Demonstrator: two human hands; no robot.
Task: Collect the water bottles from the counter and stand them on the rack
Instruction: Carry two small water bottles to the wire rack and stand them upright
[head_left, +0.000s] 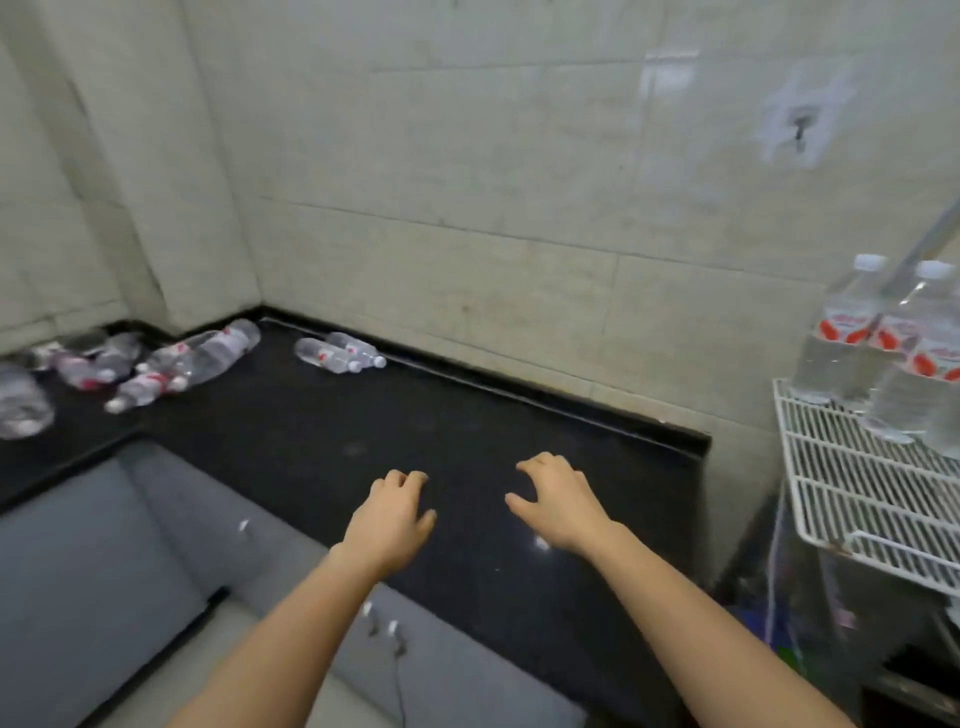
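Both hands empty over the desk; bottles still to fetch.

Your left hand (390, 512) and right hand (553, 501) hover over the black desk (467, 415), fingers loosely curled, holding nothing; pair of bottles (337, 355) lies on its side by the back wall, well ahead of you; a jumbled pile (171, 364) sits in the far-left corner; several bottles already stand on the wire rack (852, 483) at right; they look full, so expect weight; thin plastic gives, and round sides may roll; grip mid-body near the label, not the cap.
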